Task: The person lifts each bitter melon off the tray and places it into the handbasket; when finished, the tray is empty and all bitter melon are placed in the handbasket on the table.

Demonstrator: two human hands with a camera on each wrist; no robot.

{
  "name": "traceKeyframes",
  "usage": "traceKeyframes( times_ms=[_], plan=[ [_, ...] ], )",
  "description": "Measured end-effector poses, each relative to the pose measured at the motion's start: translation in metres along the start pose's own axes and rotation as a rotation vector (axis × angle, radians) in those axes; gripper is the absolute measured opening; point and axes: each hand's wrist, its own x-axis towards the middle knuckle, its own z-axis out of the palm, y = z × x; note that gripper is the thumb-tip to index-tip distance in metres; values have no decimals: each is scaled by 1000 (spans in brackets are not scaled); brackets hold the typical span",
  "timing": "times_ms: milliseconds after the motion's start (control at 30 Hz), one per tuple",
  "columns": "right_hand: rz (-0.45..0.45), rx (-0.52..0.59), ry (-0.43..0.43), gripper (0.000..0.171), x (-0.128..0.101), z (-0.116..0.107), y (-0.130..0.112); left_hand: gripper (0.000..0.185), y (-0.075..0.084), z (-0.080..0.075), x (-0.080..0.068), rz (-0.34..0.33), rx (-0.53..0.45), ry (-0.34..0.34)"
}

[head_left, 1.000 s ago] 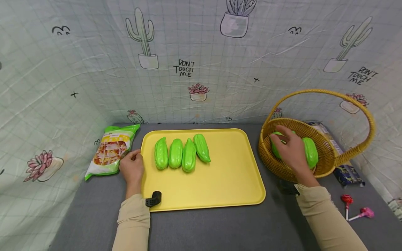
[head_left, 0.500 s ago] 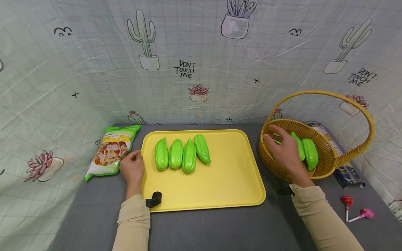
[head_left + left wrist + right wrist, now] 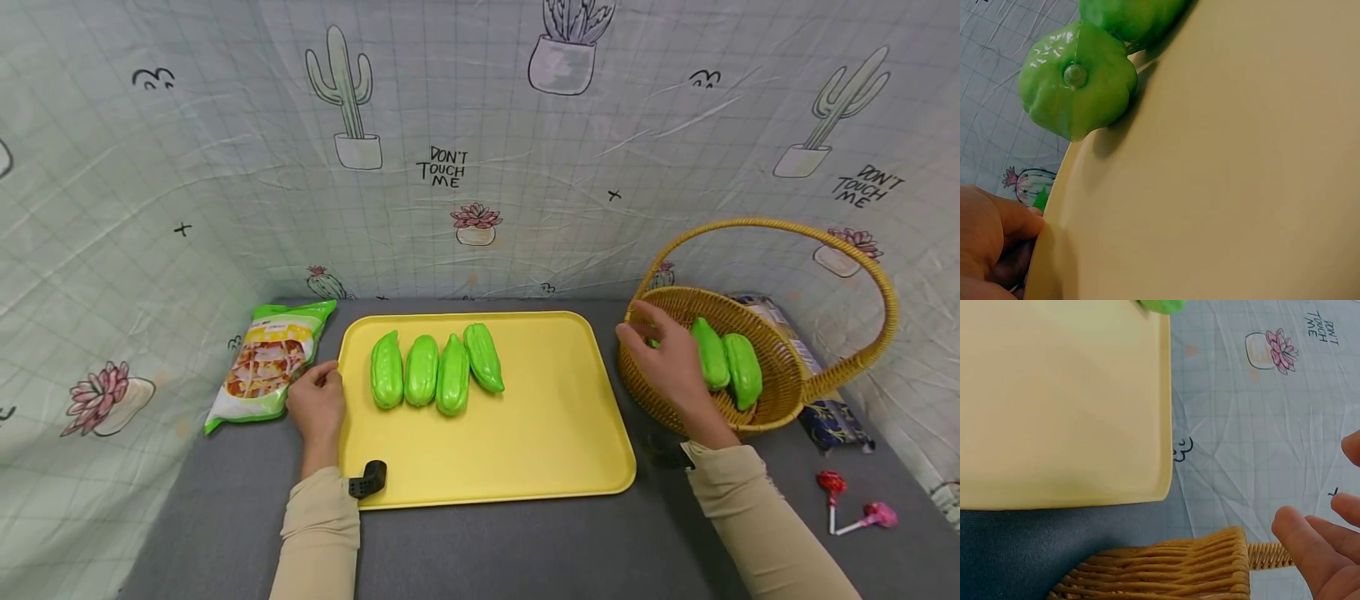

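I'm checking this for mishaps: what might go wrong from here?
The right hand hangs over the basket rim holding nothing; catching the rim might tip the basket and spill its two green gourds. The left hand touches the yellow tray edge; a nudge may roll the four gourds there.

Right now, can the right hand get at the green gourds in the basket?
Probably yes. The right hand hovers over the basket rim, open, and the two green gourds lie uncovered beside it.

Glossy plastic gourds (image 3: 435, 382) gleam on my smooth matt tray (image 3: 540, 450); beside it, a rough woven wicker basket (image 3: 780, 375) on grey cloth.
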Motion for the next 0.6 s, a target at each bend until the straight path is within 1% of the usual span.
traceKeyframes(
  times_ms=[200, 333, 600],
  plan=[
    [-1, -7, -44, 61, 0, 4, -3, 30, -1, 1, 0, 5, 5, 12],
    [6, 12, -73, 62, 1, 8, -4, 30, -1, 1, 1, 8, 6, 15],
    [18, 48, -104, 61, 2, 22, -7, 30, 0, 1, 1, 9, 8, 15]
  ],
)
